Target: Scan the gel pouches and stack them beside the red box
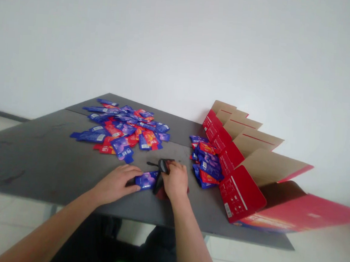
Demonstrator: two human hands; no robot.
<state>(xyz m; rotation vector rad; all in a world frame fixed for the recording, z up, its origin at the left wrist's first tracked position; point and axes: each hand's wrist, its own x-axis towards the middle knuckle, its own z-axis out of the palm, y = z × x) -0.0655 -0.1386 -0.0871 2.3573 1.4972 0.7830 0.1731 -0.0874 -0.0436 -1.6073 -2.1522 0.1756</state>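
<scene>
My left hand (118,184) is closed on the left end of a blue pouch (146,180) with a purple print. The pouch lies low over the table, and its right end meets a small black device (161,166) with a dark reddish part under it. Around that device my right hand (175,181) is closed, with the fingers over its top. Its exact kind cannot be made out, since the hand covers much of it. A short dark strip juts out from its left side.
A loose heap of blue and red pouches (123,127) covers the back left of the dark table (51,165). A smaller pile of pouches (207,162) lies right of my right hand, against a row of several open red cardboard boxes (242,195). A white wall (181,46) stands behind.
</scene>
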